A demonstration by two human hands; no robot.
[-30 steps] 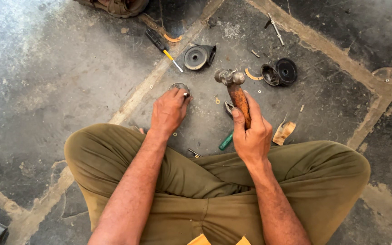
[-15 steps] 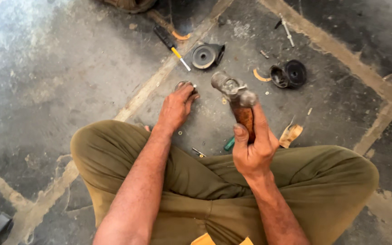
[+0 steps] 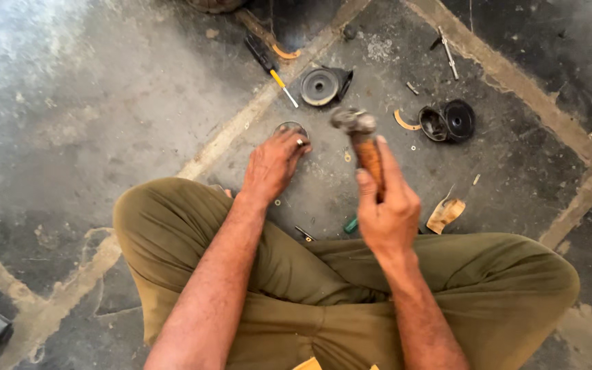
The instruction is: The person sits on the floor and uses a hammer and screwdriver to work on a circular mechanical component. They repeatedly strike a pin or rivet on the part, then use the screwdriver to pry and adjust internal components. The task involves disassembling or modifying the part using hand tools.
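Right hand point(image 3: 386, 209) grip clamped on wooden-handled steel hammer point(image 3: 361, 140), head raised, blurred. Left hand point(image 3: 273, 163) fingertips pressed on small round metal disc point(image 3: 290, 128) on floor, just left of hammer head, steadying it.

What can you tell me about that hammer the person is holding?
The hammer has a dull grey metal head, blurred in this picture, and a reddish-brown handle that looks wooden. The right hand wraps round the handle, thumb up along it, holding it raised with the head pointing away from the person. The head hangs over the stone floor, close to the small round metal part under the left hand. Only the right hand touches it.
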